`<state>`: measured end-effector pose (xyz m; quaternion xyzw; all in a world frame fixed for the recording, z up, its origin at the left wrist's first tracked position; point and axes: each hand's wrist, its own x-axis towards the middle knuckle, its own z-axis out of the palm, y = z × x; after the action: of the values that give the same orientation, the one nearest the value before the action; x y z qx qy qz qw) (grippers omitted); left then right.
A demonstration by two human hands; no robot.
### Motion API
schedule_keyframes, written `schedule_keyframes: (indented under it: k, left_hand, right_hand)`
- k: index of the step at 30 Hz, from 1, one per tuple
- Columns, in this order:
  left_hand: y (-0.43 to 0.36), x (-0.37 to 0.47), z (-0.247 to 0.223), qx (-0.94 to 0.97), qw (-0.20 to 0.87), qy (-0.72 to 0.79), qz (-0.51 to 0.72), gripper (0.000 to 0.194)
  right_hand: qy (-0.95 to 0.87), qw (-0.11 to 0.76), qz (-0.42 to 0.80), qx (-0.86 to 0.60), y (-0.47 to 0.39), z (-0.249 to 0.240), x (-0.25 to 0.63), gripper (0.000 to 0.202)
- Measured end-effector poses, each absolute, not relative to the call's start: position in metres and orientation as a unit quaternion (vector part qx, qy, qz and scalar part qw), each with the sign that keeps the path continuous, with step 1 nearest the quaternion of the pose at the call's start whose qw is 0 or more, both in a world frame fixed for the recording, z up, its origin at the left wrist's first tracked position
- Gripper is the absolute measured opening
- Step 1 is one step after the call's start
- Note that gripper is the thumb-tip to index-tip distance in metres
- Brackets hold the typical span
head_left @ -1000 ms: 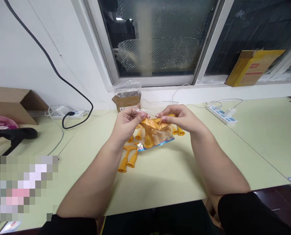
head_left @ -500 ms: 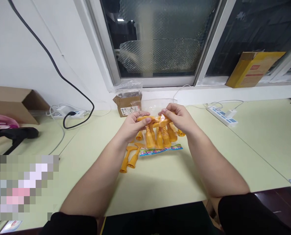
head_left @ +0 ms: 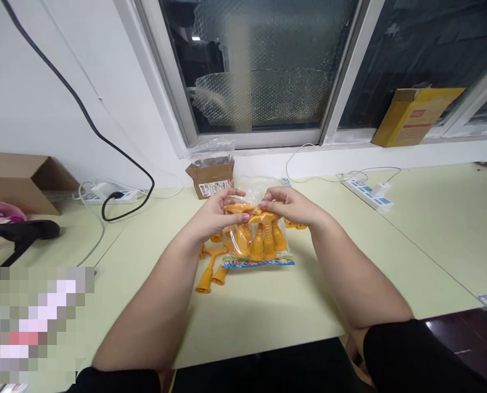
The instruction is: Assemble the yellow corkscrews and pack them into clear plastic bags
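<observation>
A clear plastic bag (head_left: 248, 192) with a blue and pink printed strip is between my hands above the table. Inside are several yellow-orange plastic T-shaped pieces (head_left: 257, 245) with ribbed stems and flared ends. My left hand (head_left: 221, 214) grips the bag's left side, its thumb across the pieces' tops and its fingers partly raised. On the right side, my right hand (head_left: 286, 206) pinches the film near the T-shaped tops. Loose yellow-orange pieces (head_left: 206, 275) of the same kind lie beside my left wrist. More of them (head_left: 296, 224) show partly behind my right hand.
An open small cardboard box (head_left: 211, 179) stands by the wall behind the bag. Power strips sit at the left (head_left: 124, 196) and right (head_left: 368, 192), with cables. A bigger cardboard box (head_left: 14, 177) and a black strap-like object (head_left: 34, 232) are at far left. A yellow carton (head_left: 417, 117) leans against the window.
The bag and both hands have shifted slightly left and lower in view, and the bag's printed strip has tilted. The whole scene has also shifted a little left. Both hands keep hold of the bag.
</observation>
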<state>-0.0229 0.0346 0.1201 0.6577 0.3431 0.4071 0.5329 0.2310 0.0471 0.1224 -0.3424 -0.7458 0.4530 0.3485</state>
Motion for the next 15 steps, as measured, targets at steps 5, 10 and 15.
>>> schedule_keyframes:
  k: [5, 10, 15]
  left_hand:
    - [0.035, -0.023, 0.120, 0.619, 0.546, 0.339, 0.452, 0.077]
    - [0.037, -0.027, 0.123, 0.602, 0.507, 0.365, 0.497, 0.085]
    - [0.037, -0.039, 0.133, 0.581, 0.475, 0.411, 0.517, 0.065]
  right_hand:
    - [-0.771, 0.259, 0.495, -0.306, 0.036, 0.134, 0.236, 0.043]
    - [-0.699, 0.362, 0.479, -0.389, 0.045, 0.140, 0.258, 0.041]
    - [-0.439, 0.626, 0.399, -0.505, 0.086, 0.127, 0.316, 0.030]
